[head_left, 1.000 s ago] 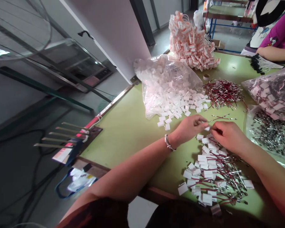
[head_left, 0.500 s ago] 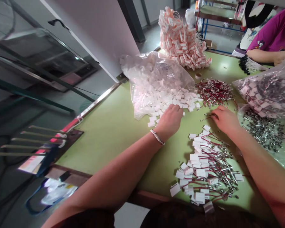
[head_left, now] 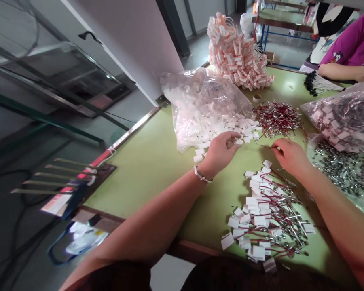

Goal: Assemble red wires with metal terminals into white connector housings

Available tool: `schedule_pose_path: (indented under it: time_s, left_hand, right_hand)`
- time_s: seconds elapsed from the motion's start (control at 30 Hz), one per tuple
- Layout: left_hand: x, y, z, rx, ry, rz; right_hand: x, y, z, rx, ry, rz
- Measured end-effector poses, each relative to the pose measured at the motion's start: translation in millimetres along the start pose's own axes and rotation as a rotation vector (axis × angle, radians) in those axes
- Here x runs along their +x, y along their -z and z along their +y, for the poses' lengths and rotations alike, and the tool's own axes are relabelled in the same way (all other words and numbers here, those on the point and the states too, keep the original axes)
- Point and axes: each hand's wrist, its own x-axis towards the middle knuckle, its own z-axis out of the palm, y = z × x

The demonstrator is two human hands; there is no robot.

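Observation:
My left hand (head_left: 221,152), wearing a bracelet, pinches a small white plastic connector housing (head_left: 239,142) at the edge of a pile of loose white housings (head_left: 204,144). Across from it, my right hand (head_left: 291,156) is closed on a short wire (head_left: 264,146), whose thin metal end points toward my left hand. The wire and the held housing are apart. Behind my right hand lies a heap of dark red wires (head_left: 279,117) with metal terminals. Nearer to me, red wires with white housings on their ends (head_left: 261,202) lie spread in a loose stack.
A clear bag of white housings (head_left: 197,93) lies behind my left hand. Past it stands a tall pile of orange-white pieces (head_left: 235,56). Bags with small metal parts (head_left: 341,167) lie at right, near a co-worker's arm (head_left: 341,72). Metal prongs (head_left: 63,176) jut from the table's left edge.
My left hand has lifted from the housing pile, its fingertips now turned toward my right hand with a housing. The wire in my right hand now points left; the whole view has shifted slightly.

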Motion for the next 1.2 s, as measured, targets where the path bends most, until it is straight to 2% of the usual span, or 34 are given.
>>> schedule_pose_path:
  time_s: [0.17, 0.27, 0.43, 0.73, 0.87, 0.97, 1.07, 1.2]
  left_hand:
    - [-10.4, -0.1, 10.6, -0.720, 0.373, -0.174]
    - [-14.2, -3.4, 12.0, -0.921, 0.509, -0.198]
    - [-16.5, -8.0, 12.9, -0.938, 0.470, -0.232]
    - [-15.7, -8.4, 9.5, -0.918, 0.477, -0.257]
    - [-15.6, -7.8, 7.6, -0.801, 0.441, -0.244]
    - [-16.0, -7.6, 6.9, -0.734, 0.450, -0.226]
    - [-16.8, -7.8, 5.5, -0.713, 0.449, -0.226]
    - [-17.1, -6.2, 4.4, -0.630, 0.410, -0.333]
  right_hand:
    - [-9.0, 5.7, -25.4, 0.159, -0.015, -0.049]
    - [-12.7, 7.1, -33.7, 0.257, -0.009, -0.077]
    - [-16.2, 7.5, -41.2, 0.275, 0.043, -0.109]
    - [-16.5, 3.8, -39.8, 0.443, -0.076, -0.174]
    - [-15.6, 4.6, -37.9, 0.448, -0.103, -0.189]
    - [-16.4, 7.1, -38.9, 0.396, -0.051, -0.163]
    - [-17.4, 9.9, -40.5, 0.250, 0.045, -0.118]
    - [-16.6, 11.3, -37.5, 0.162, 0.146, -0.147]
